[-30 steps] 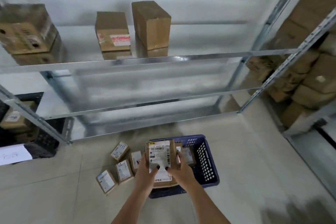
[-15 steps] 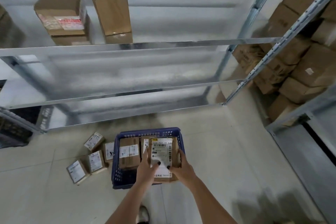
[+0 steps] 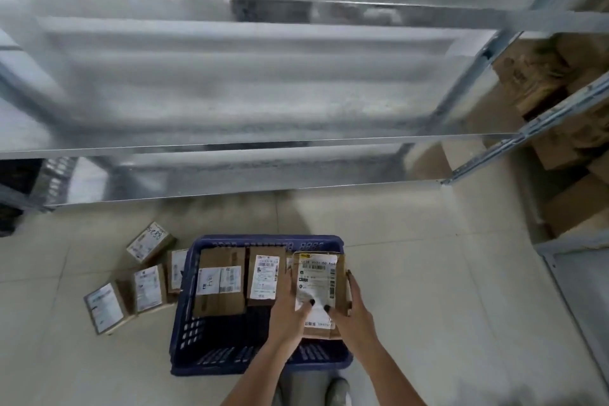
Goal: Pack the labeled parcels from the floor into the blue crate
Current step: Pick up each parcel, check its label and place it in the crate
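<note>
The blue crate (image 3: pixel 184 333) stands on the floor below me, with two labeled cardboard parcels (image 3: pixel 220 280) lying side by side in its far half. I hold a third labeled parcel (image 3: pixel 318 277) over the crate's right side. My left hand (image 3: pixel 290 306) grips its left edge, thumb on the white label. My right hand (image 3: pixel 351 306) grips its right edge, thumb also on the label. Several more labeled parcels (image 3: pixel 148 287) lie on the floor left of the crate.
Metal shelving (image 3: pixel 263 148) runs across in front of me, its lowest shelf just beyond the crate. Cardboard boxes (image 3: pixel 560 82) fill a second rack at the right. My shoe (image 3: pixel 337 389) shows just behind the crate. Pale floor tiles (image 3: pixel 428 290) lie to the right.
My view has tilted down and shifted right over the crate. Both hands have carried the parcel from above the crate's near left toward its right side, and lower.
</note>
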Demonstrator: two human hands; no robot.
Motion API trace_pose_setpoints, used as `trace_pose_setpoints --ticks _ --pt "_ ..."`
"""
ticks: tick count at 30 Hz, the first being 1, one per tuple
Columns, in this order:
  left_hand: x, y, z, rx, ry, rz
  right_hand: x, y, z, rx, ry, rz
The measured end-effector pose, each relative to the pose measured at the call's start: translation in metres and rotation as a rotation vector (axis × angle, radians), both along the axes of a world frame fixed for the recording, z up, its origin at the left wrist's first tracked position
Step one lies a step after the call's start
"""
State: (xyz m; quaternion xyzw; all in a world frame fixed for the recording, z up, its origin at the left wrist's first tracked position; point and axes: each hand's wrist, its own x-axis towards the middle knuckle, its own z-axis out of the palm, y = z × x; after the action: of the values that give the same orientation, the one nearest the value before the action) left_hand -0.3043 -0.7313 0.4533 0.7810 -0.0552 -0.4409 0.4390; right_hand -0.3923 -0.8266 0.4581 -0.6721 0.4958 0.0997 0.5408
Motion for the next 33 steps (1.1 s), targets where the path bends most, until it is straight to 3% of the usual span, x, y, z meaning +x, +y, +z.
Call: trace_pose_setpoints --ticks 7,15,18,22,29,33 --pt "0.015 -0.033 -0.169 0.048 0.013 0.009 0.013 -0.028 -0.167 0.041 0.019 0.036" --pt "0.012 -0.056 -0.313 0.172 -0.166 0.045 0.026 -0.053 -0.316 0.111 -0.022 0.025" --pt "0.011 -0.060 -0.331 0.186 -0.261 -0.018 0.037 -0.055 -0.347 0.122 -0.020 0.003" --pt "0.001 -0.059 -0.346 0.286 -0.447 -0.260 0.053 -0.058 -0.373 0.139 -0.044 -0.012" --pt "0.010 -0.048 -0.361 0.344 -0.450 -0.297 0.068 -0.054 -0.395 0.202 0.012 0.081" --pt "0.013 -0.049 -0.353 0.337 -0.441 -0.324 0.068 -0.057 -0.384 0.132 0.024 0.070"
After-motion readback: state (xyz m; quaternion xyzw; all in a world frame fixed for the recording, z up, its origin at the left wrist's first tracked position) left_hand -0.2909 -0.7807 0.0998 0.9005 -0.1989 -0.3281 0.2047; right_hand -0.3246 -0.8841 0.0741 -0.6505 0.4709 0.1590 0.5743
